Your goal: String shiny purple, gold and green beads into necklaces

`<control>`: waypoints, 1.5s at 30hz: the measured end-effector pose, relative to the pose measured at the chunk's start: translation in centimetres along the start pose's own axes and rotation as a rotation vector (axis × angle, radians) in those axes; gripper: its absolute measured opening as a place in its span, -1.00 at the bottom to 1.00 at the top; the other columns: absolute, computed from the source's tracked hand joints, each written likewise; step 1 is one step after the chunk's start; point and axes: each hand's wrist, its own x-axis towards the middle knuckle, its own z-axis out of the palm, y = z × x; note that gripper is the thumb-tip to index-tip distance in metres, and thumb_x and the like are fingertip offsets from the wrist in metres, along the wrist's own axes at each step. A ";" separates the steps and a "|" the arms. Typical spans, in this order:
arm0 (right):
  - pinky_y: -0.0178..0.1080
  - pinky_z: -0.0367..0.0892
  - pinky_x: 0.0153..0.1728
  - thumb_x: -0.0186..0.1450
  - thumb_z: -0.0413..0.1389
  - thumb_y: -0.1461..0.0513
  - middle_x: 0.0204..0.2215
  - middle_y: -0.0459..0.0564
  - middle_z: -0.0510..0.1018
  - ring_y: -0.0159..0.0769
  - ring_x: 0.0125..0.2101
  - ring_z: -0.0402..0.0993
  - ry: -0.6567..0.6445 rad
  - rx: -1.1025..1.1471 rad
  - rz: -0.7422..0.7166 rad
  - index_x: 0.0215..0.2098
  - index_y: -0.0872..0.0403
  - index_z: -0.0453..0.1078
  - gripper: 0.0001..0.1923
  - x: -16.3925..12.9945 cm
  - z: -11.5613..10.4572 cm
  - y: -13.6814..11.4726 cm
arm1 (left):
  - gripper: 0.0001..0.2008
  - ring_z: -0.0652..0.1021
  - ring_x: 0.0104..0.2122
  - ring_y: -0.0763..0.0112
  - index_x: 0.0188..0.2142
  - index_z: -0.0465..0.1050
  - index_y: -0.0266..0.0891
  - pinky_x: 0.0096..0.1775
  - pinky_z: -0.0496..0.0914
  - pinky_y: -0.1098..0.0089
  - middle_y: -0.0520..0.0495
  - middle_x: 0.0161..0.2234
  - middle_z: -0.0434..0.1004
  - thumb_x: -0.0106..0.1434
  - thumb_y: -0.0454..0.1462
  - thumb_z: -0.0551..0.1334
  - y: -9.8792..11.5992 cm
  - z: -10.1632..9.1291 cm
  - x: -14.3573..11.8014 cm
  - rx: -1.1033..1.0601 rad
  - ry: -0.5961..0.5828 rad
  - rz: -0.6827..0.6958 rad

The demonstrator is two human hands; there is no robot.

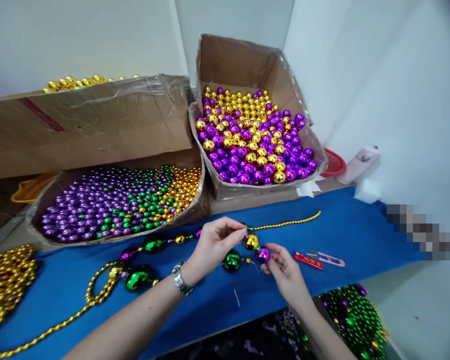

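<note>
In the middle of the head view, my left hand (216, 246), with a metal watch (182, 278) on its wrist, pinches the bead strand beside a large gold bead (251, 241). My right hand (285, 272) has its fingers closed on a shiny purple bead (263, 254), and thin clear thread trails below it. Between the hands lies a big green bead (231, 261) with a small gold one near it. The strand runs left past a green bead (154, 244) to a larger green bead (138, 278). A thin gold bead string (292, 220) stretches right.
Behind stand a carton of purple and gold beads (206, 177) and a lower carton of small mixed beads (116, 237). Gold bead strings (7, 280) heap at left on the blue cloth (195, 315). A red packet (308, 260) and a pink-handled cutter (332, 259) lie at right.
</note>
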 end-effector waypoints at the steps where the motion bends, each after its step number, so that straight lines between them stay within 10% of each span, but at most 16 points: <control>1: -0.22 0.43 -0.38 0.29 0.03 -0.01 -0.36 0.00 0.55 -0.27 -0.43 0.52 -0.017 -0.029 0.001 -0.01 0.08 0.27 -0.58 0.0 -0.1 0.6 | -0.87 0.54 -0.43 0.38 -0.35 0.48 -0.29 -0.38 0.43 0.43 -0.08 -0.40 0.57 0.16 -0.24 0.28 -0.6 0.2 0.1 0.029 -0.020 0.013; 9: -0.11 0.34 -0.10 0.28 0.07 0.12 -0.10 0.02 0.51 -0.11 -0.08 0.42 -0.007 -0.240 -0.116 -0.02 -0.04 0.40 -0.69 0.8 -2.6 -3.2 | -0.90 0.53 -0.41 0.40 -0.39 0.52 -0.23 -0.34 0.38 0.45 -0.03 -0.42 0.57 0.19 -0.26 0.24 2.5 0.8 0.7 0.354 -0.083 0.253; 18: -0.25 0.34 -0.29 0.36 -0.03 0.17 -0.31 -0.04 0.55 -0.24 -0.33 0.49 -0.075 -0.411 -0.408 -0.20 -0.02 0.46 -0.78 2.0 -1.2 -8.5 | -0.92 0.52 -0.45 0.41 -0.40 0.52 -0.25 -0.40 0.41 0.44 -0.04 -0.44 0.57 0.16 -0.28 0.27 7.3 2.0 2.7 0.218 -0.046 0.343; 24: -0.33 0.33 -0.50 0.37 -0.06 0.07 -0.51 -0.09 0.49 -0.36 -0.54 0.44 -0.010 -0.287 -0.265 -0.16 0.02 0.39 -0.73 1.8 -3.0 -8.8 | -0.69 0.51 -0.15 0.29 -0.05 0.37 -0.22 -0.13 0.42 0.31 -0.14 -0.12 0.50 0.21 -0.25 0.22 3.0 2.7 1.8 -0.024 -0.058 0.222; 30: -0.37 0.27 -0.58 0.35 -0.03 0.01 -0.56 -0.14 0.40 -0.43 -0.61 0.34 -0.033 -0.040 -0.213 -0.16 0.04 0.35 -0.70 1.2 -2.5 -10.4 | -0.56 0.45 -0.07 0.18 -0.01 0.34 -0.18 -0.04 0.33 0.24 -0.14 -0.04 0.44 0.12 -0.17 0.30 -3.3 5.1 0.5 0.430 -0.422 0.265; 45: -0.43 0.01 -0.67 0.24 0.15 0.03 -0.66 -0.25 0.10 -0.53 -0.67 0.04 0.321 0.291 -0.098 -0.27 0.05 0.42 -0.74 3.2 -8.7 -5.5 | -0.83 0.51 -0.33 0.20 -0.24 0.32 -0.20 -0.29 0.34 0.30 -0.11 -0.29 0.48 0.20 -0.19 0.20 -6.9 1.9 -2.4 1.192 -0.458 0.195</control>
